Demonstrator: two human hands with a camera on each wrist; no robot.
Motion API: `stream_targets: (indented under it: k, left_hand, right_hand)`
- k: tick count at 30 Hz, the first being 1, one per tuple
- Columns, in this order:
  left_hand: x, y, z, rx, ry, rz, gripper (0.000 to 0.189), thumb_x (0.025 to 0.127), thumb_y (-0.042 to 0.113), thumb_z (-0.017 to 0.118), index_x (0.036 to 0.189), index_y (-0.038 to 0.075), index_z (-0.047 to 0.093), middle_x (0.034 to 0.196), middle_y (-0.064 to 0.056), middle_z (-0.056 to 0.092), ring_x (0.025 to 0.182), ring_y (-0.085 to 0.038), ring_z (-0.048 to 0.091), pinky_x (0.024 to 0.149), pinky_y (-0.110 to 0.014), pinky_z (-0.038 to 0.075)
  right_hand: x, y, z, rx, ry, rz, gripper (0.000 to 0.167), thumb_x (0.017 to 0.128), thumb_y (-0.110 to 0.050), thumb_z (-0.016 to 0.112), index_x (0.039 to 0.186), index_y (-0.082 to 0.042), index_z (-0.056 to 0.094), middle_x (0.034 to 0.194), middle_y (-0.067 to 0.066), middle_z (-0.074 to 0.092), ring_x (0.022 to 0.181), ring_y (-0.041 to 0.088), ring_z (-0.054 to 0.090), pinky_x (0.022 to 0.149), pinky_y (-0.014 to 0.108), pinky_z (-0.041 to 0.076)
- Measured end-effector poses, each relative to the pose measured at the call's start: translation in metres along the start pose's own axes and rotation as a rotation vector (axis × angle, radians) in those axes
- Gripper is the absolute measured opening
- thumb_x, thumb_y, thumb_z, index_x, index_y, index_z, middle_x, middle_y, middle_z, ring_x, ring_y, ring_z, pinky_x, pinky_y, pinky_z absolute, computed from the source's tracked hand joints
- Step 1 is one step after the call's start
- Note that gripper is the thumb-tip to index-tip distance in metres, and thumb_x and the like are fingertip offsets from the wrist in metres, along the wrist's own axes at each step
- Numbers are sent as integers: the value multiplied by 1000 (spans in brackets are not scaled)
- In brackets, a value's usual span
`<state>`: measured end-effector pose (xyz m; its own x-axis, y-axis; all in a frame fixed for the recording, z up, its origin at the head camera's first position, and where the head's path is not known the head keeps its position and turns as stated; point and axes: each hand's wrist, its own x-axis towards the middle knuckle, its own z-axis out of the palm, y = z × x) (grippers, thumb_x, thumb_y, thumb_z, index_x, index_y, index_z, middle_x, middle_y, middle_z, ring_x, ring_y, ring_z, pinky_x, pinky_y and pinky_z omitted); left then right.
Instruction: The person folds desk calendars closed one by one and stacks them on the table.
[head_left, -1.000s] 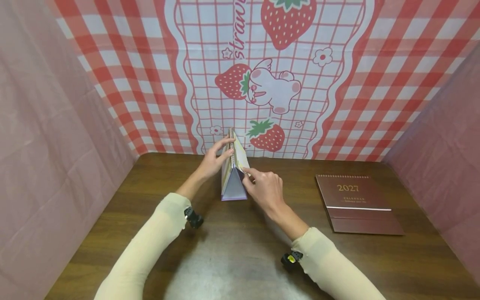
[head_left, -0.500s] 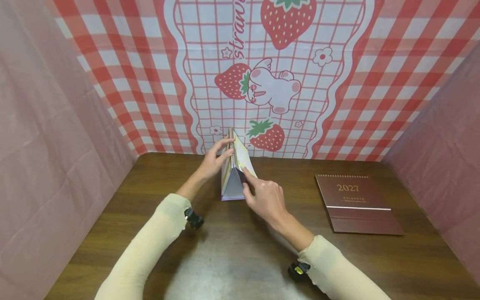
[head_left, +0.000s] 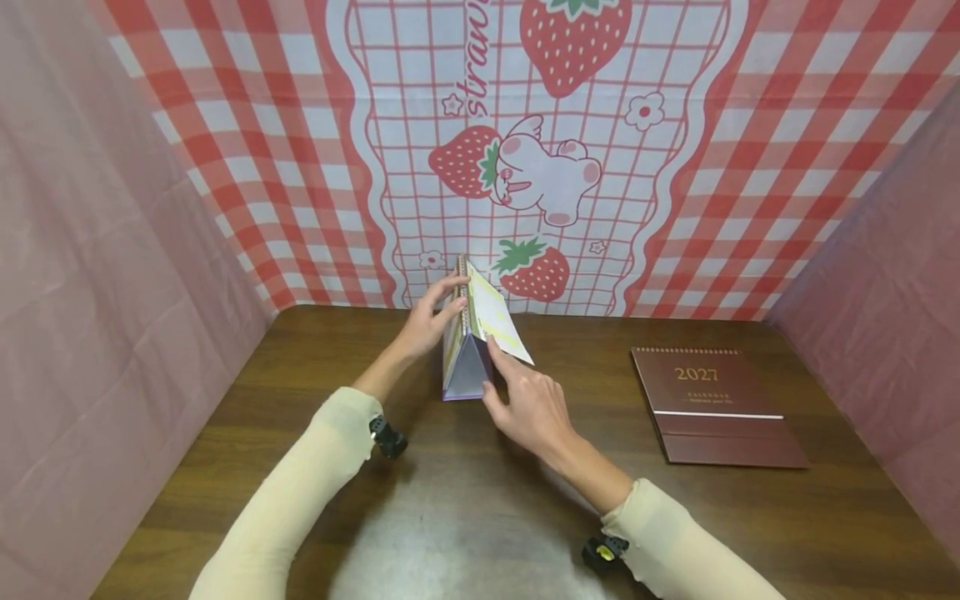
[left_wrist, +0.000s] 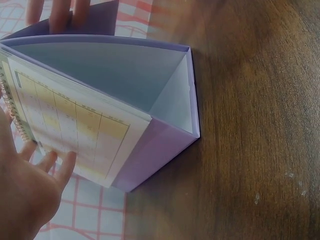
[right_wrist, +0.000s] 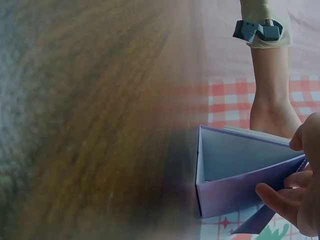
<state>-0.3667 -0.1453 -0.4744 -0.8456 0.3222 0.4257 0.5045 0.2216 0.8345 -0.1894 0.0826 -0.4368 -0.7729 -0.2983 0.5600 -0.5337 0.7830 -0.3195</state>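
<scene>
A purple tent-shaped desk calendar (head_left: 467, 371) stands on the wooden table, its spiral-bound ridge pointing away from me. My left hand (head_left: 427, 321) holds it at the ridge, thumb and a finger over the spiral. In the left wrist view, the other fingers of that hand lie against the printed grid page (left_wrist: 75, 117). On the calendar's right side, a white and yellow page (head_left: 498, 321) stands out from the board. My right hand (head_left: 528, 404) is at this side, index finger stretched along the near edge beside the page, thumb apart and lower down.
A closed maroon 2027 calendar (head_left: 716, 408) lies flat at the table's right. Behind the table (head_left: 442, 500) hangs a red checked strawberry cloth (head_left: 555, 183). Pink cloth walls (head_left: 90, 275) stand on both sides. A small black camera (head_left: 387, 437) sits on the left wrist.
The right-hand page has swung outward from the board to the right. My right hand's index finger and thumb have spread apart. My left hand keeps its place on the ridge.
</scene>
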Motion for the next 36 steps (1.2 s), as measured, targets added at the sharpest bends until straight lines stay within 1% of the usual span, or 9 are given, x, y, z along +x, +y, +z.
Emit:
stream_targets:
  k: [1,3,10,13,17,20,30,33,36]
  left_hand:
    - [0,3,0,-5,-9,-11,55,116,45,60,165,21,55,189,-15,28,172,-40,37,141,-67,32]
    - [4,-14,0,16,18,12,53,114,53,61,162,30,59,187,-9,33,169,-34,44,139,-63,37]
    - [-17,72,1,-22,-9,-62,52,117,23,55,164,2,50,188,-25,23,172,-51,31,141,-73,25]
    - [-8,36,-2,-34,-17,-19,57,117,42,58,165,14,53,189,-19,25,173,-44,34,142,-70,26]
    - [2,-6,-3,-34,-2,7,59,114,52,60,165,23,55,189,-14,27,172,-39,38,141,-67,30]
    - [-1,-1,-1,-19,13,-14,57,115,50,61,165,23,55,188,-14,28,171,-39,39,139,-68,33]
    - [-14,41,-1,-76,-17,-25,60,114,48,62,164,16,55,188,-17,27,173,-45,34,142,-69,27]
    - [-12,33,0,-77,-18,-14,60,114,48,63,164,17,55,188,-18,28,173,-45,34,142,-68,28]
    - [-5,10,2,-36,12,-6,57,114,50,63,163,21,57,187,-17,31,171,-42,38,141,-67,31]
  right_hand:
    - [0,0,-1,6,3,1,67,99,-23,77,163,-10,60,146,16,78,80,35,81,66,52,69]
    - [1,0,-2,12,13,-1,66,99,-22,77,162,-10,61,146,17,78,83,36,83,67,52,69]
    - [4,0,-7,33,30,6,63,100,-21,76,160,-9,63,145,19,78,92,39,85,72,55,70]
    - [6,1,-8,43,30,11,63,100,-20,76,161,-9,63,145,20,78,85,35,83,71,53,70]
    - [9,1,-11,52,44,2,62,100,-20,75,160,-10,63,146,21,77,96,39,85,75,54,72]
    - [12,1,-15,53,62,-10,61,100,-21,75,160,-10,64,146,20,78,115,43,83,81,58,72]
    - [18,-1,-19,63,102,-44,59,100,-18,77,158,-12,66,149,19,76,121,43,82,78,57,72]
    - [20,-3,-20,65,115,-46,59,99,-18,77,157,-12,67,153,20,73,117,44,83,75,55,72]
    - [22,-6,-22,65,119,-45,59,99,-19,77,157,-13,67,156,21,69,112,44,84,72,54,71]
